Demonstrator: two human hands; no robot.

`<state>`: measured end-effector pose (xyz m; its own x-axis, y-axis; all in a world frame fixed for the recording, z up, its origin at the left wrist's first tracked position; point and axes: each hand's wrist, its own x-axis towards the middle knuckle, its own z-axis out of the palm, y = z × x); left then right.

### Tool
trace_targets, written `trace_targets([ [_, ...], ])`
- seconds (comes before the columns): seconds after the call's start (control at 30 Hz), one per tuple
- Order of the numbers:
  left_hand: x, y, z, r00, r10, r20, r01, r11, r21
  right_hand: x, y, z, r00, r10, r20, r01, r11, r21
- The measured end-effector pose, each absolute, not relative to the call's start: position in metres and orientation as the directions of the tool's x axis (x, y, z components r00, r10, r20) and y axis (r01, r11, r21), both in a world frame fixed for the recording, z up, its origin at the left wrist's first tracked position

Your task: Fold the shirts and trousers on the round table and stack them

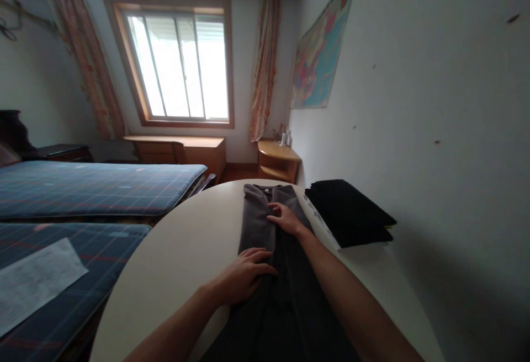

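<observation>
A dark grey garment [257, 224] lies lengthwise on the round white table [174, 273], with a small label inside its neckline at the far end. Its sides are laid inward, and the near part runs down towards my body in darker shade. My left hand [244, 273] rests on the garment's left side, fingers stretched over the cloth towards the middle. Farther up, my right hand [286, 219] touches the garment below the neckline. Its fingers are bent and its thumb stands apart from the index finger, with no cloth visibly pinched between them.
A stack of folded black cloth [348, 210] sits on a white sheet-like base at the table's right, near the wall. Left of the table are two plaid mattresses [95, 185], one bearing a paper sheet [41, 279]. A desk [182, 144] and corner shelf [279, 152] stand beyond.
</observation>
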<state>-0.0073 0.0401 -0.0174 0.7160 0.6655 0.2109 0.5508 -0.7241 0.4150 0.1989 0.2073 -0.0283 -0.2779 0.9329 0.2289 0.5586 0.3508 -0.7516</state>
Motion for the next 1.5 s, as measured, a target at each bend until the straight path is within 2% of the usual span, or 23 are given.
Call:
trace_targets([
  [0.17,-0.009,0.039,-0.019,0.713,0.676,0.189,0.545,-0.703,0.456,0.197,0.195,-0.026,-0.303,0.905,0.298,0.586,0.423,-0.691],
  [0.27,-0.009,0.038,-0.021,0.709,0.680,0.186,0.539,-0.693,0.478,0.198,0.180,-0.025,-0.347,0.879,0.326,0.705,0.474,-0.528],
  [0.37,-0.009,0.036,-0.022,0.712,0.683,0.167,0.547,-0.687,0.478,0.200,0.161,-0.025,-0.406,0.885,0.229,0.809,0.465,-0.361],
  [0.5,-0.012,0.037,-0.023,0.715,0.680,0.162,0.538,-0.683,0.494,0.202,0.136,-0.022,-0.470,0.857,0.210,0.815,0.513,-0.270],
  [0.73,-0.012,0.037,-0.018,0.732,0.670,0.125,0.543,-0.684,0.488,0.217,0.084,-0.010,-0.635,0.735,0.240,0.647,0.675,-0.356],
  [0.83,-0.014,0.040,-0.019,0.720,0.665,0.197,0.507,-0.699,0.505,0.225,0.060,-0.004,-0.689,0.693,0.210,0.569,0.698,-0.435],
  [0.9,-0.021,0.046,-0.024,0.663,0.698,0.270,0.523,-0.691,0.500,0.229,0.044,0.000,-0.710,0.681,0.179,0.548,0.695,-0.465],
  [1.03,-0.040,0.066,-0.040,0.472,0.804,0.361,0.683,-0.593,0.428,0.224,0.015,0.009,-0.799,0.593,0.099,0.480,0.728,-0.489],
  [1.2,-0.053,0.080,-0.058,0.394,0.864,0.314,0.775,-0.495,0.392,0.203,-0.009,0.011,-0.895,0.441,0.065,0.353,0.789,-0.503],
  [1.37,-0.051,0.081,-0.059,0.376,0.890,0.260,0.813,-0.451,0.369,0.191,-0.017,0.006,-0.922,0.386,0.017,0.334,0.818,-0.468],
  [1.5,-0.050,0.080,-0.056,0.370,0.898,0.239,0.825,-0.436,0.360,0.189,-0.023,0.005,-0.979,0.202,0.003,0.177,0.866,-0.468],
])
